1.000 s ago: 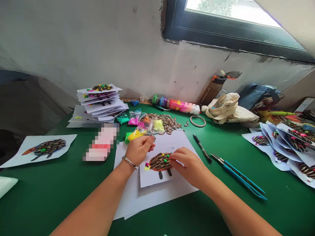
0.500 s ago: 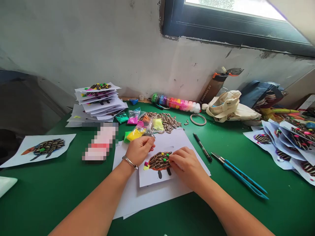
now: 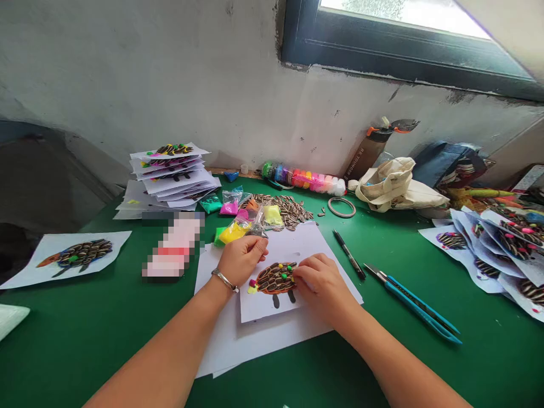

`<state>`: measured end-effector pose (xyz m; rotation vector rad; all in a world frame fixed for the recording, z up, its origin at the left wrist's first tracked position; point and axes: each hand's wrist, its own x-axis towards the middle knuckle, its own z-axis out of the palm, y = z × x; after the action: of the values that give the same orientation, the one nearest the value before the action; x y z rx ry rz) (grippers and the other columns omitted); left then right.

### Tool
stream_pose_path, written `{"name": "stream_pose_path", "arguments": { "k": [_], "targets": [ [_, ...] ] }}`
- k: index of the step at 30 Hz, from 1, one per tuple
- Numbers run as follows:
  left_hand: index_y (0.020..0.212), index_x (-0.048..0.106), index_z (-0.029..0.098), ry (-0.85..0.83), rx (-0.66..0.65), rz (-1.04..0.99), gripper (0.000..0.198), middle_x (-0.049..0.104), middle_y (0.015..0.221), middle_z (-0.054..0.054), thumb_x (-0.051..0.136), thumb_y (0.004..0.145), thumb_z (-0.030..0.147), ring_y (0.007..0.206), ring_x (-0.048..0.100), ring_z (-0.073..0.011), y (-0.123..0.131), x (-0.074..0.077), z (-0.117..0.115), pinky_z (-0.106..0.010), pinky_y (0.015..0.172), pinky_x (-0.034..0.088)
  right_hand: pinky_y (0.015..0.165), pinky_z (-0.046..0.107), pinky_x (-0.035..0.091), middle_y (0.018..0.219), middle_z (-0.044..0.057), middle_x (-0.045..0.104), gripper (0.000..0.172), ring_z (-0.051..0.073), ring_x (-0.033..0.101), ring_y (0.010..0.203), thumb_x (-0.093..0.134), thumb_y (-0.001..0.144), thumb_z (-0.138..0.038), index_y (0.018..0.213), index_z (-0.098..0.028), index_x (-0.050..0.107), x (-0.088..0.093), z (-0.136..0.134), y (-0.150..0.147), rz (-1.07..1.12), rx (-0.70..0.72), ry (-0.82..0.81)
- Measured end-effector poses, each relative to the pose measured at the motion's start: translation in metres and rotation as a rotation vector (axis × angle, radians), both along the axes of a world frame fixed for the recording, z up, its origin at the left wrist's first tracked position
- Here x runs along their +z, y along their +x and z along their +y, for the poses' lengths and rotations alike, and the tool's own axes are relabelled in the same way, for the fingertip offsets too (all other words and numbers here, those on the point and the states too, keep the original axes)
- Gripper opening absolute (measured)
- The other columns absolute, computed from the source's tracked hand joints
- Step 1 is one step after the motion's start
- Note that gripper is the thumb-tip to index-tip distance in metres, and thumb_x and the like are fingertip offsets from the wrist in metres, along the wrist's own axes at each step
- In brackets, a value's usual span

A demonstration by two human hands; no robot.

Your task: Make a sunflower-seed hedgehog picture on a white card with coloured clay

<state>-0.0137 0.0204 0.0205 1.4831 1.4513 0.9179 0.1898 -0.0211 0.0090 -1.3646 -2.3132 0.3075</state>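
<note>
My left hand (image 3: 241, 260) is curled closed, fingertips at the top edge of a white sheet (image 3: 272, 309) and just below a clear bag of yellow clay (image 3: 233, 231). A silver bracelet (image 3: 225, 280) circles its wrist. On the sheet is a picture of striped sunflower seeds on a brown shape (image 3: 274, 278), dotted with small green and pink clay bits. My right hand (image 3: 322, 286) rests on the seeds' right edge, its fingers closed and hiding that edge. Whether either hand holds a small bit, I cannot tell.
Finished seed pictures lie in a stack (image 3: 170, 175), at far left and at right. Behind are loose seeds (image 3: 289, 209) and clay packets. To the right lie a black pen (image 3: 349, 255) and blue-handled craft knife (image 3: 419, 306). A pixelated patch (image 3: 174, 246) covers something on the green table (image 3: 85, 323).
My right hand has shifted slightly on the seed picture's right edge. The left hand stays nearly still, and the whole view has drifted a little.
</note>
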Motion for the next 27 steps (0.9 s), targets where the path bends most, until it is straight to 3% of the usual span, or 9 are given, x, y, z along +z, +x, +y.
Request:
{"name": "stream_pose_path", "arguments": {
  "k": [15, 22, 27],
  "targets": [
    [0.083, 0.068, 0.016, 0.001, -0.003, 0.008, 0.036, 0.070, 0.074, -0.004, 0.052, 0.080, 0.048, 0.064, 0.068, -0.0177, 0.000, -0.002, 0.000, -0.027, 0.058, 0.054, 0.075, 0.034, 0.040, 0.081, 0.005, 0.066, 0.018, 0.019, 0.050, 0.082, 0.054, 0.083, -0.011, 0.078, -0.021, 0.068, -0.002, -0.002, -0.005, -0.001, -0.002, 0.018],
    [0.083, 0.067, 0.016, -0.007, -0.003, 0.021, 0.035, 0.070, 0.074, -0.005, 0.052, 0.081, 0.047, 0.063, 0.068, -0.0171, -0.001, -0.005, 0.002, -0.026, 0.056, 0.054, 0.076, 0.035, 0.041, 0.085, 0.005, 0.067, 0.023, 0.019, 0.051, 0.081, 0.058, 0.079, -0.009, 0.092, -0.022, 0.070, -0.005, 0.000, 0.006, 0.091, -0.001, 0.058],
    [0.082, 0.067, 0.016, -0.012, -0.005, 0.027, 0.034, 0.069, 0.074, -0.004, 0.052, 0.081, 0.046, 0.063, 0.068, -0.0166, 0.000, -0.005, 0.002, -0.025, 0.055, 0.053, 0.076, 0.035, 0.040, 0.082, 0.004, 0.066, 0.022, 0.020, 0.051, 0.081, 0.059, 0.076, -0.006, 0.083, -0.023, 0.072, 0.000, -0.002, 0.005, 0.042, 0.018, 0.014]
  ]
}}
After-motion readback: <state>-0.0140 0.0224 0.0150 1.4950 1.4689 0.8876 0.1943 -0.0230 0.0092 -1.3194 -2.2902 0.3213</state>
